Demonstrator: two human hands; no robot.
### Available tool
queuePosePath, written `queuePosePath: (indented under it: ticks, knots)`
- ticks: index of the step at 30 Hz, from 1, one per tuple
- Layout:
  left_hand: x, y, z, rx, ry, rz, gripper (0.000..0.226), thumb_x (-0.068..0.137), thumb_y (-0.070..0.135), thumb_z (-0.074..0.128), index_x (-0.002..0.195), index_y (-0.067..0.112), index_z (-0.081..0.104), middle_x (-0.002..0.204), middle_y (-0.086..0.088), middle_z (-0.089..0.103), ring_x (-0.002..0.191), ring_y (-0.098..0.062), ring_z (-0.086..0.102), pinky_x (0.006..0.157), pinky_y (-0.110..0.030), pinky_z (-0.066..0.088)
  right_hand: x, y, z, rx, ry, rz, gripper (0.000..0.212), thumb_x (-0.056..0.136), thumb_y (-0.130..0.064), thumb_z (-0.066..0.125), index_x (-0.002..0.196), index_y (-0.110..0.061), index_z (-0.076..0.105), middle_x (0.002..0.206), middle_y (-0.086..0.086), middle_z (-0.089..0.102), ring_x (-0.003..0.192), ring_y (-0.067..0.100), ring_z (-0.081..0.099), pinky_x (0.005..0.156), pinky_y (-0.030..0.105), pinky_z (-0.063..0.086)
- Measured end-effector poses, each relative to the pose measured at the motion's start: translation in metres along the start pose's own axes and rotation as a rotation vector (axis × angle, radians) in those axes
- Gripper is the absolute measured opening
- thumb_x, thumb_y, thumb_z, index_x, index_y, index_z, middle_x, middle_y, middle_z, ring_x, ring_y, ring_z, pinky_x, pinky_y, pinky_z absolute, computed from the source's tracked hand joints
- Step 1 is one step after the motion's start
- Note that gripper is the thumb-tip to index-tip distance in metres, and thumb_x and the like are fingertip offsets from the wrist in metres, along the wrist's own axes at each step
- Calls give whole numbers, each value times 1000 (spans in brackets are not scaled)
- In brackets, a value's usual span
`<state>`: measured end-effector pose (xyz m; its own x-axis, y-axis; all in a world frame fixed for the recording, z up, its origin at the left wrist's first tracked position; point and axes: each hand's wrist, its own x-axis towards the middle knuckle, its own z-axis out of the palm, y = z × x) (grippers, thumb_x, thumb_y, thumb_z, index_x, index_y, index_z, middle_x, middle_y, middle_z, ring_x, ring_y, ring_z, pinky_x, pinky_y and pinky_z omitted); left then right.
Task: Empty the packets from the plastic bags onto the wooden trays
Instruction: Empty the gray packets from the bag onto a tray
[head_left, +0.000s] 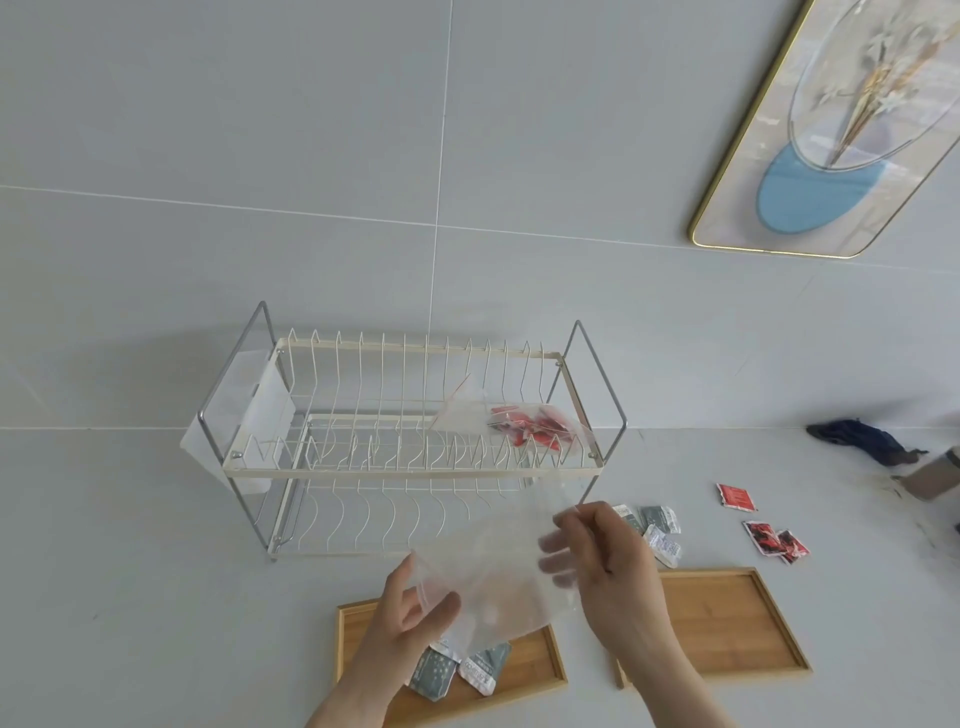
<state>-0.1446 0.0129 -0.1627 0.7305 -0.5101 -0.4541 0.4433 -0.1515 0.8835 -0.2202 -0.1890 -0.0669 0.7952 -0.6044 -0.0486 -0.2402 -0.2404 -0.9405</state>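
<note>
Clear bag blurs right fingers.

Bag: thin clear plastic, glossy, creased. Trays: wood, smooth, matt, visible grain. Rack: cream-coated wire on bare metal end frames. Packets: glossy printed film. Counter: smooth, matt grey. Wall: large smooth grey tiles.
</note>
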Motion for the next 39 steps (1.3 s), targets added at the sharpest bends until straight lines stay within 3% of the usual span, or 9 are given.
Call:
queuePosePath:
  ticks: [3,7,12,16,24,28,32,35,39]
  knots:
    - [-2,-1,-2,-155,-98,23,71,66,39,87,131,24,60,124,1,73,118,-17,67,107,-44,47,-3,3,9,193,-1,161,17,103,-13,53,96,-5,66,82,16,77,70,39,76,69,51,60]
    - [-2,-8,-12,-238,118,-34,74,43,30,89,111,9,70,95,-12,79,83,-24,74,72,-36,61,-6,26,18,208,-54,327,13,98,-25,63,103,-14,68,92,9,79,83,34,77,73,49,63]
    - [-15,-17,-37,-174,310,-52,42,68,28,81,103,9,71,98,-14,79,92,-31,75,85,-50,58,-12,50,33,110,-209,434,9,96,-8,65,104,-7,70,89,17,74,66,21,73,63,41,64]
    - [-29,-31,-64,-97,482,-57,4,87,5,71,91,3,70,83,-23,75,61,-23,63,59,-34,49,-9,68,57,16,-196,453,6,92,1,66,96,-1,71,74,12,71,55,20,67,56,38,61]
    - [-66,-56,-105,-104,769,-52,6,87,7,69,85,13,69,66,-9,71,56,-26,62,56,-35,49,-18,84,137,-116,-249,461,9,86,-6,71,94,-9,69,86,15,73,68,32,76,55,44,64]
    - [-85,-74,-127,-54,886,-91,19,86,15,67,88,33,73,63,4,72,54,-24,62,66,-40,56,-31,77,178,-262,-290,340,18,86,-13,66,104,-15,69,83,1,72,78,32,73,74,49,63]
    - [-102,-78,-141,-9,1021,-115,28,86,20,64,91,48,66,83,13,75,76,-25,71,76,-44,59,-41,66,211,-353,-375,245,32,91,-21,61,123,-18,66,92,-8,68,98,27,65,89,40,55]
    - [-112,-76,-149,-17,1129,-130,29,86,16,65,89,44,56,93,14,73,81,-23,71,74,-41,56,-47,53,229,-380,-499,208,47,95,-22,60,142,-17,53,112,-3,64,104,19,56,98,31,43]
    - [-118,-78,-159,28,1148,-106,29,90,13,63,93,39,50,108,11,69,93,-17,69,72,-37,52,-51,45,244,-305,-711,277,76,96,-26,62,159,-17,21,158,3,41,146,20,38,120,35,31]
